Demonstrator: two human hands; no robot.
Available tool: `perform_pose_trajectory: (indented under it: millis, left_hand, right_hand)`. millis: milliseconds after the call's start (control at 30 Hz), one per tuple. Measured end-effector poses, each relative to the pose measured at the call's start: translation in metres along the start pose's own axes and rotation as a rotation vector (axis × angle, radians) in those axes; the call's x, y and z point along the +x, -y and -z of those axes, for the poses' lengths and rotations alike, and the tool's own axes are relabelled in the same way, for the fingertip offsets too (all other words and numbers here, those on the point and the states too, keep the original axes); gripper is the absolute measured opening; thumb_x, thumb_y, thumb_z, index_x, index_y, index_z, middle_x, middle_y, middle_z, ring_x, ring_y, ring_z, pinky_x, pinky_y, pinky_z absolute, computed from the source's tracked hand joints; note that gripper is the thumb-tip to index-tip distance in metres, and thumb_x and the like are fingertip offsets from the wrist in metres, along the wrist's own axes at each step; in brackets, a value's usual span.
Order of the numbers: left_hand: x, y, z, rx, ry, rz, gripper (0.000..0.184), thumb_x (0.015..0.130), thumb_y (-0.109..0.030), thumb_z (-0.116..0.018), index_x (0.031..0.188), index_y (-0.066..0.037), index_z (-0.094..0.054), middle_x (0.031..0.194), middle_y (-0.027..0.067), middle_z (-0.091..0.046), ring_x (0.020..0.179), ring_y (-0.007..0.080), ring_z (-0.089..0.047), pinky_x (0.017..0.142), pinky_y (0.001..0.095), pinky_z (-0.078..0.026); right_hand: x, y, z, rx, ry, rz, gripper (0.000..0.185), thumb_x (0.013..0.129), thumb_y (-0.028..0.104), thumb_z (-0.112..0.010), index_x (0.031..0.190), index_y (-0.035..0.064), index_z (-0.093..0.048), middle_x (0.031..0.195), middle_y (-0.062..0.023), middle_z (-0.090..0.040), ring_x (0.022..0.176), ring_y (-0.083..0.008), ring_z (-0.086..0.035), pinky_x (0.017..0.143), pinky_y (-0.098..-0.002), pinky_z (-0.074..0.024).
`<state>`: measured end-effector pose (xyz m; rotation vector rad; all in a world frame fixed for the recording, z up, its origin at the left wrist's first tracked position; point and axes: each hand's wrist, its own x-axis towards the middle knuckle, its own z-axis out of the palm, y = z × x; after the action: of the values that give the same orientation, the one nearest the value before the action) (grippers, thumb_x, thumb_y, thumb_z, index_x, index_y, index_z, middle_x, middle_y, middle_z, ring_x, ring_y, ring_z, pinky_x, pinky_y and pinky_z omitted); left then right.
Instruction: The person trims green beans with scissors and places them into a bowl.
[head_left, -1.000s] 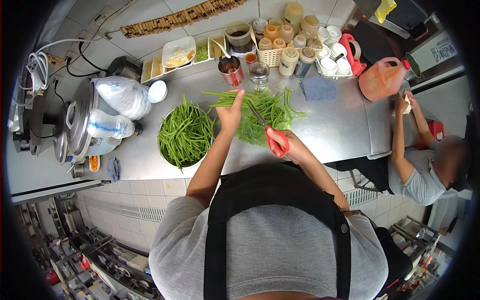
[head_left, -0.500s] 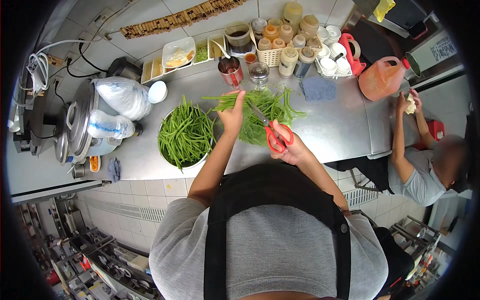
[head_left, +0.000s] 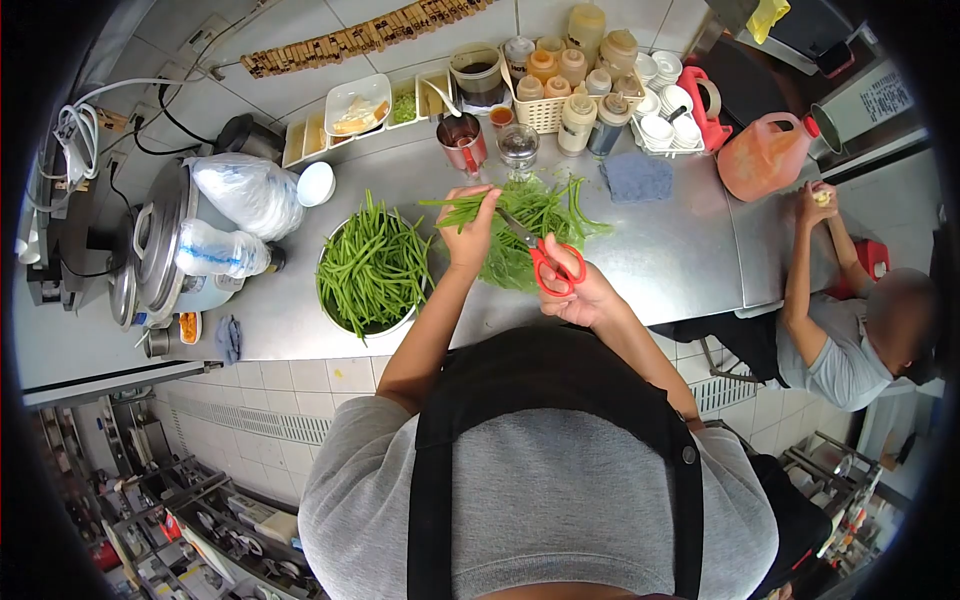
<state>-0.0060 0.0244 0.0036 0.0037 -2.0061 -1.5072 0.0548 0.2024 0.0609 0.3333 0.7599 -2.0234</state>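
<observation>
In my left hand (head_left: 470, 232) is a small bunch of green beans (head_left: 456, 213), its ends sticking out to the left. My right hand (head_left: 583, 292) grips red-handled scissors (head_left: 556, 268), whose blades point up and left to the bunch beside my left fingers. Whether the blades touch the beans cannot be made out. Under and behind the blades, more green beans (head_left: 548, 217) lie on a green-tinted plastic bag (head_left: 505, 262). Left of my left forearm stands a round metal bowl (head_left: 412, 313) heaped with long green beans.
Behind my hands stand a red cup (head_left: 463, 145), a glass jar (head_left: 518, 148) and a basket of squeeze bottles (head_left: 543, 113). A blue cloth (head_left: 638, 177) and an orange jug (head_left: 765, 158) are to the right. Further right, a co-worker's hands (head_left: 818, 203) hold something pale. Wrapped bundles (head_left: 245, 193) stand left.
My left hand has shifted slightly to the right with the beans, closer to the scissors. The scissors' handles look a little closer together. The co-worker's hands have come together around the pale thing.
</observation>
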Motion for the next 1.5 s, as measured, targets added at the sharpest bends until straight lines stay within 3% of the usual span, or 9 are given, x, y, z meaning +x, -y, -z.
perform_pose_trajectory:
  millis: [133,567,733,833,1267,1467,1500]
  left_hand:
    - [-0.001,0.007,-0.003,-0.137,-0.065,0.204,0.017,0.077,-0.011,-0.072,0.084,0.002,-0.065,0.079,0.0066,-0.064,0.072,0.0122,-0.058,0.066,0.0261,-0.046]
    - [0.004,0.009,-0.002,-0.206,-0.118,0.325,0.019,0.081,-0.014,-0.069,0.085,0.004,-0.061,0.073,0.0062,-0.062,0.058,0.0095,-0.057,0.051,0.0228,-0.045]
    - [0.004,0.002,-0.004,-0.321,-0.12,0.448,0.017,0.083,-0.014,-0.067,0.084,0.0,-0.058,0.068,0.0039,-0.058,0.05,0.0085,-0.054,0.042,0.0219,-0.041]
    - [0.003,0.003,-0.005,-0.315,-0.112,0.445,0.017,0.083,-0.015,-0.067,0.083,0.0,-0.058,0.067,0.0037,-0.058,0.049,0.0086,-0.054,0.042,0.0219,-0.041]
    - [0.003,0.016,-0.006,-0.246,-0.108,0.362,0.017,0.081,-0.011,-0.068,0.084,0.001,-0.058,0.069,0.0049,-0.059,0.054,0.0089,-0.055,0.047,0.0241,-0.045]
    - [0.006,0.015,-0.006,-0.213,-0.088,0.445,0.016,0.082,-0.012,-0.068,0.084,0.0,-0.058,0.067,0.003,-0.058,0.054,0.0074,-0.053,0.048,0.0233,-0.043]
    - [0.006,0.018,-0.007,-0.208,-0.092,0.395,0.016,0.082,-0.012,-0.068,0.084,0.0,-0.058,0.068,0.0027,-0.058,0.055,0.007,-0.052,0.05,0.0229,-0.042]
  right_hand:
    - [0.0,-0.006,0.003,-0.035,0.022,0.015,0.056,0.085,0.058,-0.05,0.056,0.0107,-0.043,0.044,0.0035,-0.036,0.034,-0.0061,-0.024,0.037,-0.0204,-0.0211]
    - [0.003,-0.016,-0.006,-0.166,-0.072,0.163,0.053,0.088,0.053,-0.049,0.057,0.0099,-0.044,0.047,0.0012,-0.039,0.036,-0.0067,-0.025,0.037,-0.0207,-0.0201]
    - [0.013,-0.026,0.002,-0.413,-0.146,0.33,0.048,0.089,0.049,-0.051,0.062,0.0098,-0.05,0.052,0.0006,-0.045,0.042,-0.0071,-0.036,0.04,-0.0207,-0.0259]
    - [0.014,-0.025,0.006,-0.431,-0.162,0.288,0.048,0.088,0.05,-0.052,0.063,0.0093,-0.052,0.053,0.0008,-0.047,0.045,-0.0071,-0.04,0.042,-0.0203,-0.028]
    - [0.018,-0.028,0.013,-0.504,-0.244,0.231,0.048,0.09,0.046,-0.052,0.061,0.0076,-0.05,0.054,-0.0013,-0.046,0.044,-0.0093,-0.039,0.042,-0.0219,-0.029]
    - [0.017,-0.029,0.021,-0.507,-0.185,0.366,0.046,0.087,0.048,-0.056,0.061,0.0096,-0.05,0.053,0.001,-0.047,0.044,-0.0062,-0.04,0.041,-0.0196,-0.0284]
    - [0.016,-0.026,0.023,-0.478,-0.188,0.248,0.047,0.086,0.048,-0.057,0.061,0.0095,-0.051,0.053,0.0009,-0.048,0.044,-0.0061,-0.041,0.041,-0.0196,-0.0285]
